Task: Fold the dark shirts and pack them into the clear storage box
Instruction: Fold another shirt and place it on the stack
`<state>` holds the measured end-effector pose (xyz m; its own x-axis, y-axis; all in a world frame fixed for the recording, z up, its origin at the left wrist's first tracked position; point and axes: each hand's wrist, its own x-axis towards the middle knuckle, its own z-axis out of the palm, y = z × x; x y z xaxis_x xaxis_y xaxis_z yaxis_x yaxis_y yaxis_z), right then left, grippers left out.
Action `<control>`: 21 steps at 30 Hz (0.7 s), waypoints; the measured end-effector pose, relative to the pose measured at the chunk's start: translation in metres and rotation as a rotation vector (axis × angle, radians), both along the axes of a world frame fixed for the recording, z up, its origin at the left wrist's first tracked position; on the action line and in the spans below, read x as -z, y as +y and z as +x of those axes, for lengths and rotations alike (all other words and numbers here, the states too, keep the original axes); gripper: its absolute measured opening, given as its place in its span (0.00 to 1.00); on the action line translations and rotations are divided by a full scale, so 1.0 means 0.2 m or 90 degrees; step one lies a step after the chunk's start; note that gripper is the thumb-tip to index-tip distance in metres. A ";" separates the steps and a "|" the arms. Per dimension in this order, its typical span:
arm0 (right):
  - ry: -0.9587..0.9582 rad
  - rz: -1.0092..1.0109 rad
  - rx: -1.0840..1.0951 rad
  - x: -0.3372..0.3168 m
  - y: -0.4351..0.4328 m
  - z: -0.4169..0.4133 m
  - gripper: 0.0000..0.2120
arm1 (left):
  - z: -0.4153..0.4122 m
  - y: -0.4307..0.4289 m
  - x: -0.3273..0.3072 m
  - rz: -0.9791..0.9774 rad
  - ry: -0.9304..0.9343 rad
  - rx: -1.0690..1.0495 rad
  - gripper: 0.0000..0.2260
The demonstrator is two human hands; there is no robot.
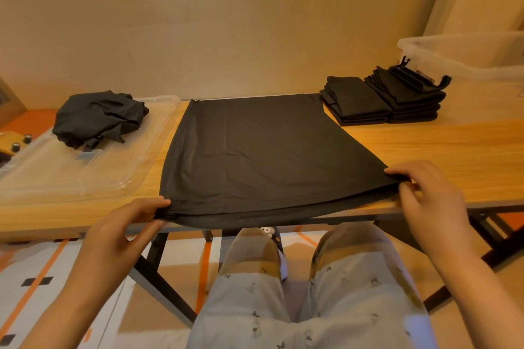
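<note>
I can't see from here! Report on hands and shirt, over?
Left hand, right hand pinching shirt at near corners. It lies flat on table. Folded stacks beside clear box; nothing blocking.

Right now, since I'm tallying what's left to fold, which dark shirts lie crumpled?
The heap on the clear lid, far left: it is bunched up; the two stacks at right are folded, and the middle shirt lies flat.

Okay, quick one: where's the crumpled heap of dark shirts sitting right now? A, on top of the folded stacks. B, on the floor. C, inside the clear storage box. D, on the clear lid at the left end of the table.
D: the crumpled heap of dark shirts lies on the clear lid at the left end of the wooden table, far from the clear storage box.
</note>
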<state>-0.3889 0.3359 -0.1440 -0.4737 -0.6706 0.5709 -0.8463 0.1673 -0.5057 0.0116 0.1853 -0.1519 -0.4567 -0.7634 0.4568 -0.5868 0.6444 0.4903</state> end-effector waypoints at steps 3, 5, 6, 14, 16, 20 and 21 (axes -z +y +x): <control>0.006 -0.032 0.002 -0.02 0.01 -0.01 0.16 | 0.02 -0.01 0.01 -0.014 -0.025 0.021 0.23; 0.001 -0.039 -0.003 -0.03 0.00 -0.01 0.15 | 0.03 -0.01 0.01 -0.027 -0.022 0.026 0.22; -0.009 -0.042 -0.005 -0.02 0.00 -0.01 0.15 | 0.03 -0.01 0.01 -0.032 -0.018 0.026 0.22; -0.074 -0.046 -0.040 0.01 -0.02 0.07 0.13 | 0.02 0.00 0.02 -0.050 0.015 0.019 0.21; -0.067 -0.041 -0.039 0.01 -0.02 0.06 0.14 | 0.02 0.00 0.01 -0.051 0.016 0.014 0.20; -0.007 -0.048 -0.025 -0.03 -0.01 0.03 0.17 | 0.02 0.01 -0.05 -0.106 0.048 -0.025 0.17; 0.040 -0.052 -0.018 -0.04 0.00 0.01 0.16 | 0.03 0.01 -0.05 -0.120 0.054 -0.036 0.17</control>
